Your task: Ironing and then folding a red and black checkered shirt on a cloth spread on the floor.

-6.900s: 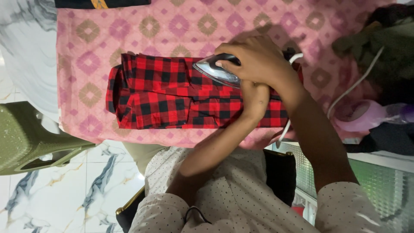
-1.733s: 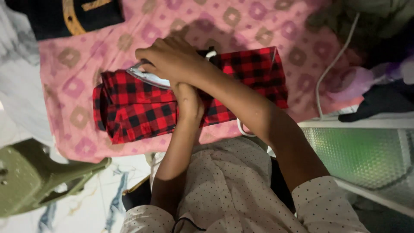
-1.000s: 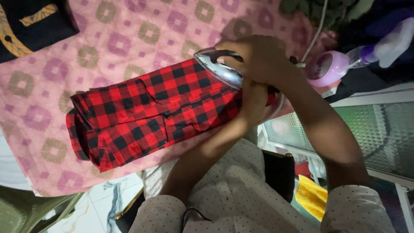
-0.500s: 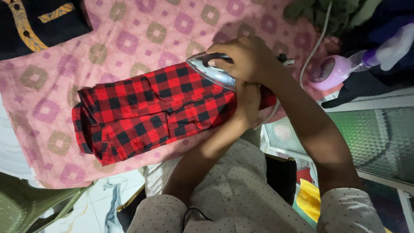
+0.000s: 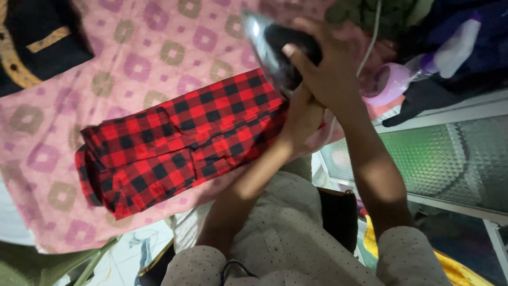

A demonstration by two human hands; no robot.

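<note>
Right hand (image 5: 330,69) wrapped over the dark handle of a clothes iron (image 5: 275,50), fingers (image 5: 296,55) clenched around the grip, thumb side toward the wrist. Iron tilted up off the cloth, shiny soleplate edge facing left, nose pointing toward the far edge of the desk, blurred in the head view. Left hand (image 5: 301,119) directly below the right fingers, lying on the right end of a folded red and black checked shirt (image 5: 180,140); whether those fingers are flat or curled over the hem cannot be told, since the right hand covers them. Shirt spread leftward and toward the body from both sets of fingers, lying slantwise, collar end farthest from them at the lower left, its near end touching the left palm and just under the raised iron. Beneath the shirt, a pink cloth with diamond pattern (image 5: 159,47) covering the desk. White cord (image 5: 370,37) running up from behind the right fingers. Just right of the right fingers, a pink and purple spray bottle (image 5: 394,79) on its side. Far left of the fingers, at the top corner, a black garment with gold trim (image 5: 37,42).
</note>
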